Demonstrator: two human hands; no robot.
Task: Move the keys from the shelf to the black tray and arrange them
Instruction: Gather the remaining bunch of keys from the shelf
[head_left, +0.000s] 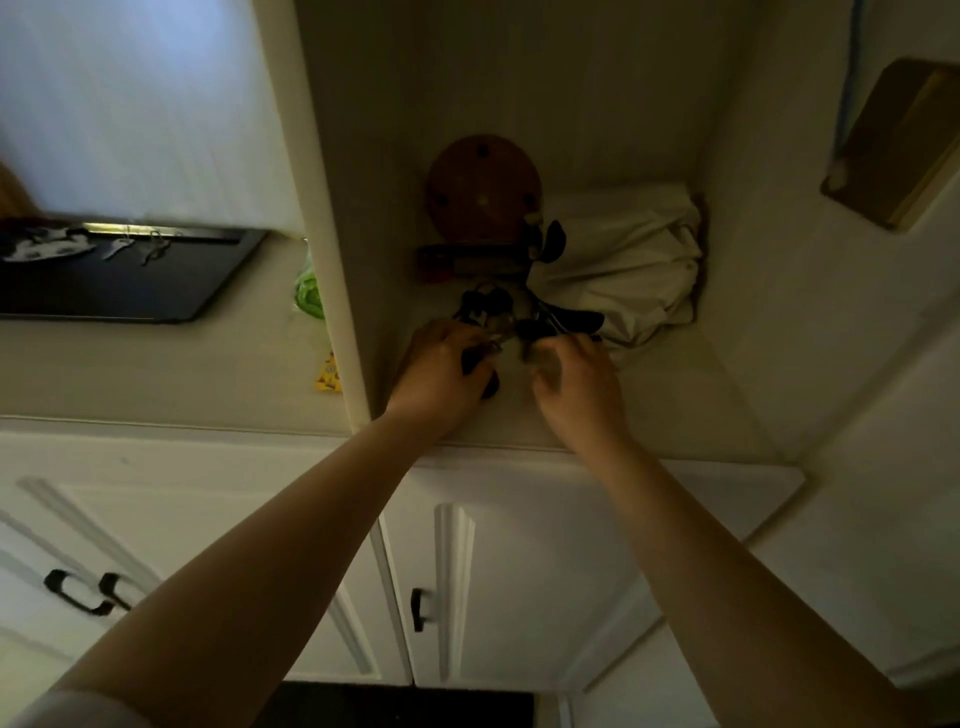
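Hands (441, 364) (576, 374) among dim, half-hidden keys (485, 306)

Dimly lit room in a home. White panelled cabinet doors (218, 561) with dark handles (78, 597) sit under a cream countertop (156, 374). A built-in shelf nook (675, 395) holds household clutter.

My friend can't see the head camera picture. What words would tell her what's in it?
Two bare hands, left hand and right hand, reach into a dim white shelf nook and gather a tangled bunch of keys beside a white cloth bag. To the left, a black tray on the counter already holds a few keys.
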